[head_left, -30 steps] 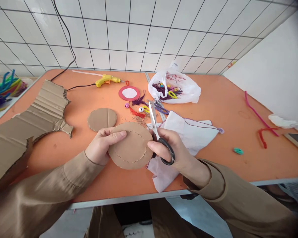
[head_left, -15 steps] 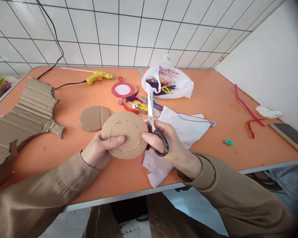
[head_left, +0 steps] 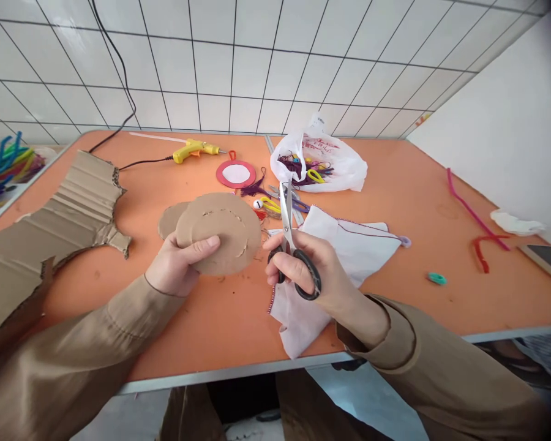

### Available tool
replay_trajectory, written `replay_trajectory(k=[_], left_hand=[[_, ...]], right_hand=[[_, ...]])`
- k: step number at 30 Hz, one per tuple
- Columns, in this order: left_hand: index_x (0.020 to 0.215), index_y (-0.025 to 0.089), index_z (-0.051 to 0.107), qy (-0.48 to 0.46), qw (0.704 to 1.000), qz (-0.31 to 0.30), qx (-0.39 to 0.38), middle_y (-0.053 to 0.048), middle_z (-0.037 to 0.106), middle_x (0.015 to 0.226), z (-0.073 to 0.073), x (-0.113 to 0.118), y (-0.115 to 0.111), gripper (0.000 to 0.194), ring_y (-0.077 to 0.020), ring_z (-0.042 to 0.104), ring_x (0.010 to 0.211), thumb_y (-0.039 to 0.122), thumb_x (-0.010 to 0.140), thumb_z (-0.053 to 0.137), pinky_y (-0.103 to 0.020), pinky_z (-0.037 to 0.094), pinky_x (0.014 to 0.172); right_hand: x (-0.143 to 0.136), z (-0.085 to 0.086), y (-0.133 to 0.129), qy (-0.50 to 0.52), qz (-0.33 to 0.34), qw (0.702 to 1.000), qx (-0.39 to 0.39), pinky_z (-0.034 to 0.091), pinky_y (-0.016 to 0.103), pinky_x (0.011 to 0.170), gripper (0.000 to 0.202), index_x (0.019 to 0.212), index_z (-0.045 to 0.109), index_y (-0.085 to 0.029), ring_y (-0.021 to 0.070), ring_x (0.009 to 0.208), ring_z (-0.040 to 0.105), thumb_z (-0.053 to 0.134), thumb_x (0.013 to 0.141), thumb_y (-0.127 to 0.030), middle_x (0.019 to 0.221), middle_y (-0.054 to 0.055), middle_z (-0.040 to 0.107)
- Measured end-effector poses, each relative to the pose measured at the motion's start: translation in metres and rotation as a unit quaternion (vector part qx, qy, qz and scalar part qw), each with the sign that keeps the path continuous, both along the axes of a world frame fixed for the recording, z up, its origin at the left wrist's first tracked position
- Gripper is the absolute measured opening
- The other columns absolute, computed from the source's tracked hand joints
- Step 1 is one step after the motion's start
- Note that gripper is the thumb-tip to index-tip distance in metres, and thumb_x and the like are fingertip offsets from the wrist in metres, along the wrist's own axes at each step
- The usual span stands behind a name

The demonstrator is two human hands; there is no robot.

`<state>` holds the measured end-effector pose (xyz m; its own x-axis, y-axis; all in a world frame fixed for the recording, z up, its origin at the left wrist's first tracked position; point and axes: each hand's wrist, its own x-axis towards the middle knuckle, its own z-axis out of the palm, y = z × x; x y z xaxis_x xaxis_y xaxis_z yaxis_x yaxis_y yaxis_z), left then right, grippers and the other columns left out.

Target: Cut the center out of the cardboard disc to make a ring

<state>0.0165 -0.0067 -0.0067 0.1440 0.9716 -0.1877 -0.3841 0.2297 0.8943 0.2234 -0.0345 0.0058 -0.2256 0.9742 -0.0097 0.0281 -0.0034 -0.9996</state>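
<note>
My left hand point(head_left: 178, 262) pinches a round cardboard disc point(head_left: 227, 236) by its left edge, thumb on top. A ring of rough cut or scored marks runs inside the disc's rim. In my right hand point(head_left: 314, 263) is a pair of scissors point(head_left: 287, 211) with black handles, blades slightly apart and pointing up, clear of the disc. Another cardboard oval point(head_left: 169, 218) lies on the table, partly covered by the held disc. Beneath my right hand spreads a white cloth piece point(head_left: 349, 242) with dark red stitched edges.
A large cut cardboard sheet point(head_left: 59, 226) lies at left. Farther back are a yellow glue gun point(head_left: 195, 150) with a cord, a red-rimmed round piece point(head_left: 236, 174) and a white plastic bag point(head_left: 340, 162) of craft bits. Pipe cleaners point(head_left: 475, 208) lie at right.
The disc has moved left, away from my right hand, whose fingers have let go of its edge. The scissor blades have parted a little. The view has shifted slightly.
</note>
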Motion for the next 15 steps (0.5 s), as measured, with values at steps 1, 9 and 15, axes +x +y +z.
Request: replay_trajectory(k=[1, 9, 15], left_hand=[[0.104, 0.02, 0.073, 0.001, 1.0, -0.001, 0.0, -0.006, 0.076, 0.1, 0.001, 0.001, -0.001, 0.041, -0.0292, 0.067, 0.102, 0.025, 0.064, 0.083, -0.035, 0.057, 0.081], [0.082, 0.014, 0.077, 0.014, 0.985, -0.155, -0.078, -0.008, 0.077, 0.078, 0.005, 0.0, -0.002, 0.035, -0.0248, 0.068, 0.07, 0.019, 0.048, 0.085, -0.033, 0.056, 0.062], [0.088, 0.017, 0.077, -0.025, 0.985, -0.166, -0.034, -0.009, 0.077, 0.085, 0.0, 0.004, -0.004, 0.033, -0.0256, 0.071, 0.081, 0.029, 0.059, 0.084, -0.034, 0.056, 0.072]], right_hand=[[0.0, 0.0, 0.0, 0.0, -0.001, 1.0, -0.004, 0.048, 0.024, 0.052, 0.015, 0.087, 0.057, -0.019, 0.012, 0.054, 0.062, 0.064, 0.081, -0.031, 0.063, -0.003, 0.061], [-0.001, 0.003, 0.002, -0.015, 0.064, 0.995, -0.073, 0.045, 0.022, 0.045, 0.014, 0.069, 0.053, -0.018, 0.0119, 0.048, 0.058, 0.062, 0.074, -0.027, 0.054, -0.002, 0.059], [-0.003, -0.008, 0.004, 0.024, -0.009, 0.999, -0.046, 0.043, 0.021, 0.045, 0.015, 0.068, 0.054, -0.019, 0.0102, 0.049, 0.056, 0.06, 0.078, -0.028, 0.056, -0.004, 0.057]])
